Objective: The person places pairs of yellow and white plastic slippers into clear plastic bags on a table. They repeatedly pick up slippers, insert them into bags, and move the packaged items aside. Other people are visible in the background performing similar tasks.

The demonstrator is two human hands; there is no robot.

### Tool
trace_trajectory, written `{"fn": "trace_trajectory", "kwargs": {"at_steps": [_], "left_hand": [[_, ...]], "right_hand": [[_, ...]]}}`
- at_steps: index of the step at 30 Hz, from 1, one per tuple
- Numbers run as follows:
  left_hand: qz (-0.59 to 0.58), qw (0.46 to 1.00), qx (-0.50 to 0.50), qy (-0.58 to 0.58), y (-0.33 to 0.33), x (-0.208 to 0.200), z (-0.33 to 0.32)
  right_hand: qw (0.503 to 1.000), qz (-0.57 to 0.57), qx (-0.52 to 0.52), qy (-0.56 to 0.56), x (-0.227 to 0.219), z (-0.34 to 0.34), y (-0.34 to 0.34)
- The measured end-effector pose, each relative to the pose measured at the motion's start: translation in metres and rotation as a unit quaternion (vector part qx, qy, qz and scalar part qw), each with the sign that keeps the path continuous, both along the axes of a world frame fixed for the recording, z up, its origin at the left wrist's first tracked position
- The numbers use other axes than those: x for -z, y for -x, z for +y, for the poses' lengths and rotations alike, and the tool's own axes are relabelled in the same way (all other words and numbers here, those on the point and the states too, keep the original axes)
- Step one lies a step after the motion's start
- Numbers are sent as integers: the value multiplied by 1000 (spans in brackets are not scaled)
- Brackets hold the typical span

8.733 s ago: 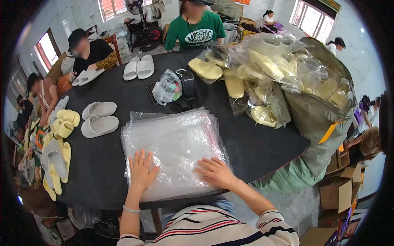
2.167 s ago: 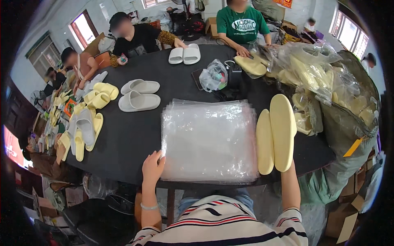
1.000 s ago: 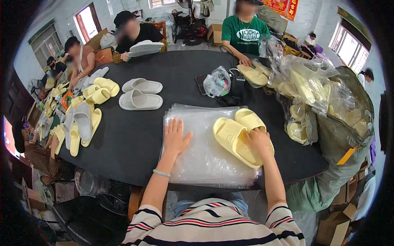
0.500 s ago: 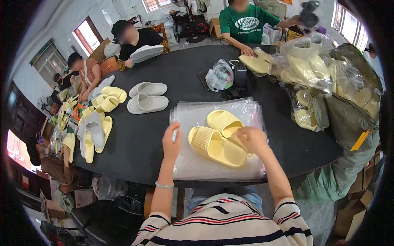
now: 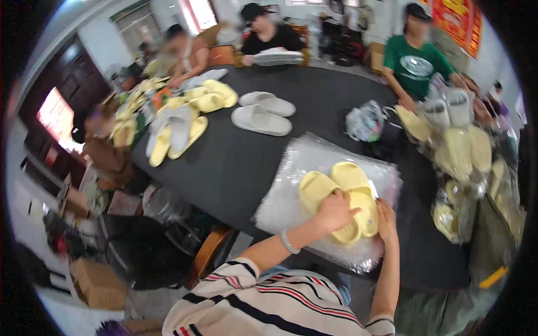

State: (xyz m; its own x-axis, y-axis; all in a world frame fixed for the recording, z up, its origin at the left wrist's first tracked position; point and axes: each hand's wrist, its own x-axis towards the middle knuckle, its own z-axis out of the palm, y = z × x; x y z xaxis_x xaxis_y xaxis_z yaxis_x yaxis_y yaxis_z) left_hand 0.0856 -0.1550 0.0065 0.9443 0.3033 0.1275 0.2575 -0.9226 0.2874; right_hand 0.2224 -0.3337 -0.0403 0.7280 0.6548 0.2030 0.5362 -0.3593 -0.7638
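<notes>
A pair of pale yellow slide slippers lies side by side on a stack of clear plastic bags (image 5: 280, 201). My left hand (image 5: 335, 213), with a pale bracelet at its wrist, reaches over the left slipper (image 5: 315, 189). Its bent fingers grip that slipper at the foot opening, and the thumb points toward the right slipper (image 5: 353, 176). My right hand (image 5: 386, 221) rests along the outer side of the right slipper, its fingers stretched out. Fingertips of my left hand are partly hidden.
Grey slippers (image 5: 262, 120) lie farther back on the black table (image 5: 218, 159), and more yellow slippers (image 5: 210, 96) are at its left. Bagged slippers (image 5: 462, 151) pile up at the right. A filled plastic bag (image 5: 365, 120) stands near the middle. Several people work around the table.
The view has swung left. My left hand has moved from the bags' left side onto the left slipper. My right hand has left the slippers' top for the right slipper's outer side.
</notes>
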Motion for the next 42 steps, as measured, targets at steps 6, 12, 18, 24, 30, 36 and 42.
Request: {"fn": "trace_trajectory", "kwargs": {"at_steps": [6, 12, 18, 24, 30, 36, 42], "left_hand": [[-99, 995, -11, 4, 56, -47, 26], [-126, 987, 27, -92, 132, -56, 163], [-75, 959, -206, -181, 204, -39, 276], [8, 965, -260, -34, 192, 17, 265], [92, 947, -298, -72, 180, 26, 242], [78, 928, -353, -89, 201, 25, 308], [47, 910, -392, -127, 229, 35, 371]], "right_hand": [[999, 31, 4, 17, -3, -4, 1], [998, -58, 19, 23, -4, -10, 14], [998, -52, -16, -41, -5, 4, 12], [998, -51, -14, -33, 8, -4, 4], [743, 402, 152, -514, 7, -24, -33], [520, 444, 172, -709, -37, -49, -83], [453, 489, 133, -734, -49, -55, -122]]}}
